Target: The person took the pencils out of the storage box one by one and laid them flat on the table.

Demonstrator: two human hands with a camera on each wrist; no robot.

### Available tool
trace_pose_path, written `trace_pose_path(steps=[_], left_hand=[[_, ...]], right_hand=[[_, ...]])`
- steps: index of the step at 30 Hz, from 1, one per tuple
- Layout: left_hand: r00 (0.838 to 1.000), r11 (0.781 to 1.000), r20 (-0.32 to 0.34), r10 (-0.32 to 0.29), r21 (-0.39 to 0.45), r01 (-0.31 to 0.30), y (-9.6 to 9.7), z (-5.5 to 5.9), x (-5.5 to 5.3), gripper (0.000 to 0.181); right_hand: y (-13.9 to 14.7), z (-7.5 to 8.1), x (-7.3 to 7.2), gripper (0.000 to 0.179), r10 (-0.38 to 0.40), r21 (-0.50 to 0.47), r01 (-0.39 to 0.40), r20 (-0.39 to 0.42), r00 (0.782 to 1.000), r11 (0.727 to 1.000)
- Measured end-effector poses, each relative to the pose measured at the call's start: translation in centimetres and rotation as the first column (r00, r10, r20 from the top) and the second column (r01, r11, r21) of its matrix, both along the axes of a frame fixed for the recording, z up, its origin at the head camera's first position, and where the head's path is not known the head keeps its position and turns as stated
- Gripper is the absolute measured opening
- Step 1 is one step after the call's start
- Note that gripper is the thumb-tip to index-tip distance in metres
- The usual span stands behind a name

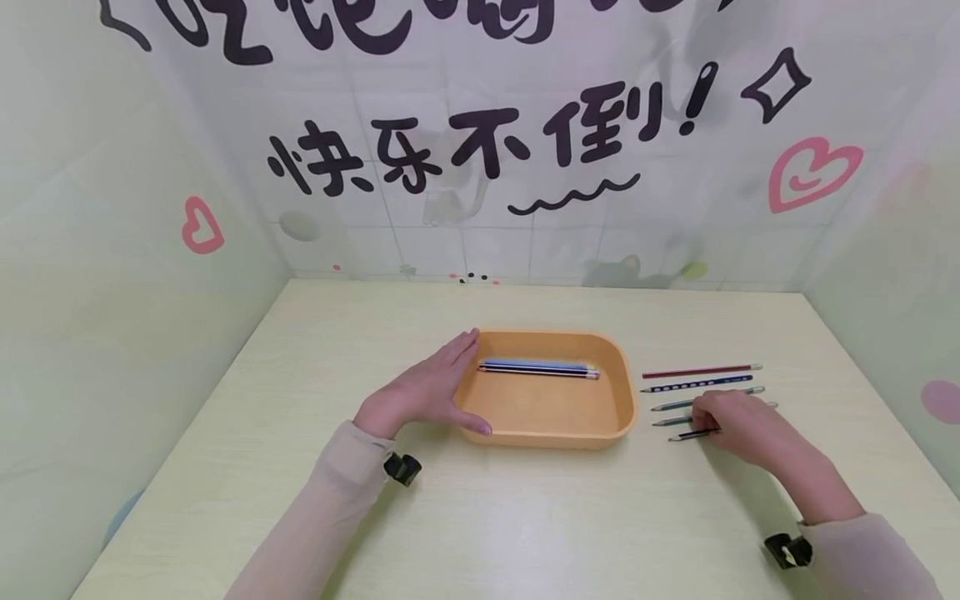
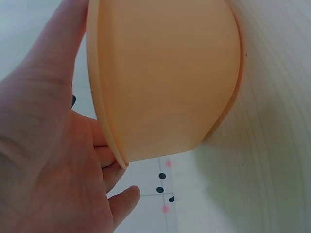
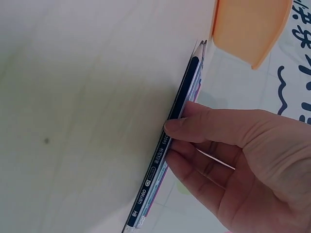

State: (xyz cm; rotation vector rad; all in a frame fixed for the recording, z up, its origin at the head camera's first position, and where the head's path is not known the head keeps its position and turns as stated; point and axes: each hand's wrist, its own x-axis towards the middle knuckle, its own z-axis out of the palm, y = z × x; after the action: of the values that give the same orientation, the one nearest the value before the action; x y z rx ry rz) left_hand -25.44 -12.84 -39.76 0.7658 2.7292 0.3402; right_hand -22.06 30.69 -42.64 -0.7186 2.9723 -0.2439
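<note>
I have the black pencil pinched near its middle by the right hand, thumb on one side and fingertips on the other, its sharpened end pointing towards the tray. Just beyond it, four more pencils lie in a row on the table. My left hand rests against the tray's left rim, thumb and fingers spread wide

Pale table (wood-grained), orange tray, pencils
</note>
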Motion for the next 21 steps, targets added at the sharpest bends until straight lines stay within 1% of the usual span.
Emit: trace_pose_path(steps=[4,7,10,13,17,21], left_hand=[[1.000,1.000,0.012,0.009,0.023,-0.009,-0.1,0.1,0.0,0.132],[1.000,0.999,0.026,0.012,0.048,-0.014,-0.1,-0.6,0.6,0.132],[0.999,0.998,0.034,0.007,0.059,-0.009,-0.1,-0.9,1.2,0.132],[1.000,0.998,0.027,0.001,0.057,-0.003,-0.1,-0.7,1.3,0.131],[1.000,0.998,0.015,0.018,0.057,-0.018,-0.2,-0.3,1.2,0.132],[1.000,0.997,0.001,0.025,0.068,-0.025,-0.4,0.2,1.0,0.132]], right_hand=[[-0.1,0.1,0.0,0.028,-0.007,-0.009,0.007,0.003,1.000,1.000],[-0.2,-0.2,0.7,0.026,-0.018,-0.023,0.018,0.019,1.000,1.000],[-0.5,0.0,1.5,0.025,-0.028,-0.025,0.028,0.018,0.999,0.999],[-1.1,1.0,1.6,0.024,-0.033,-0.032,0.033,0.012,0.999,0.999],[-2.7,2.9,1.0,0.021,-0.015,-0.054,0.015,-0.004,1.000,0.998],[-4.9,4.6,0.1,0.019,0.008,-0.078,-0.011,-0.041,0.999,0.997]])
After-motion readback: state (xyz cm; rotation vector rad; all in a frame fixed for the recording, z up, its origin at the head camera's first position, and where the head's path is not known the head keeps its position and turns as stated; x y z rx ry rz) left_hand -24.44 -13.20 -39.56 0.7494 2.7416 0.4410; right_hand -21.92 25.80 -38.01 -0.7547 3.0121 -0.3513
